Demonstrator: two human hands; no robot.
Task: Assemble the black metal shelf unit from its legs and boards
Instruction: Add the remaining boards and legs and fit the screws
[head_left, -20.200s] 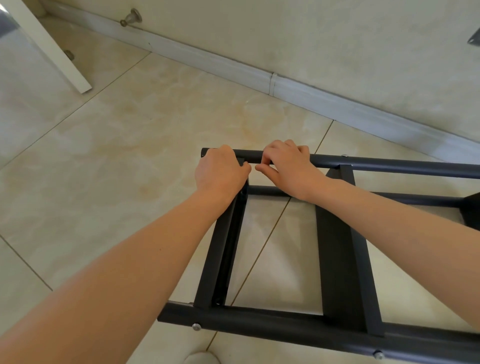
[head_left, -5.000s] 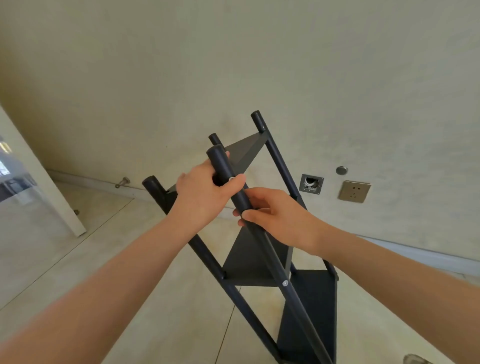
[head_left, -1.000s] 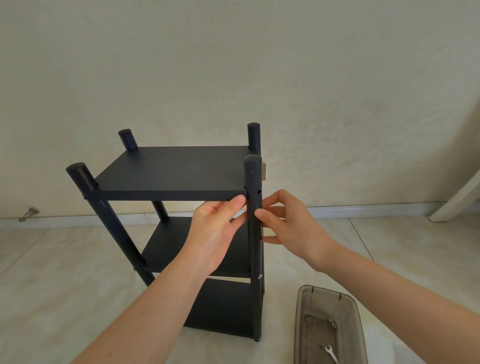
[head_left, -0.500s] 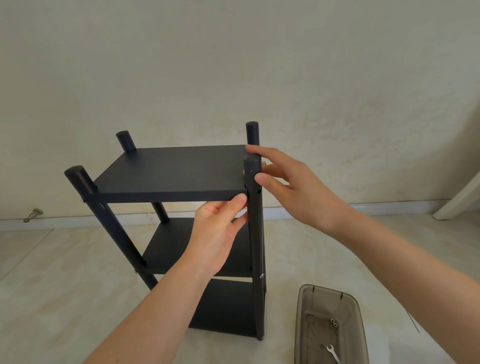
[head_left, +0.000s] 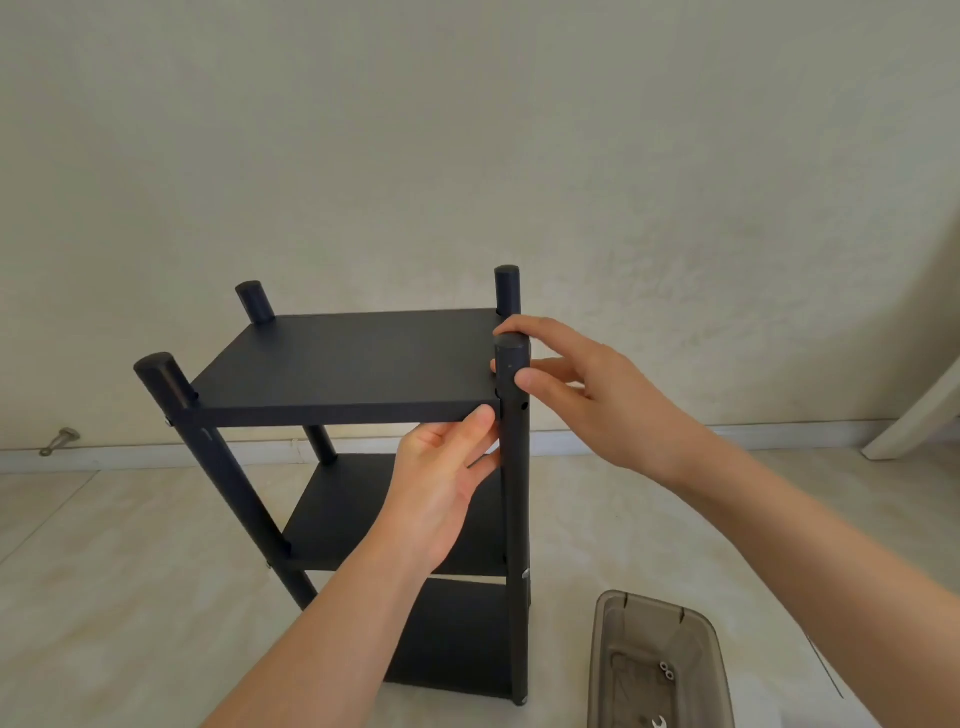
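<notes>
Leg (head_left: 515, 519) in right grip (head_left: 597, 395), left grip (head_left: 441, 488) below

The shelf unit (head_left: 343, 364), lying flat twenty seconds back and then tipped, now stands upright; the right hand (head_left: 587, 395) has climbed from mid-height on the near right leg (head_left: 514, 493) to pinch its capped top

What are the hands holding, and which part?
The right hand pinches the front right leg at its top end. The left hand only touches: thumb on the front edge of the top board, beside that leg.
</notes>
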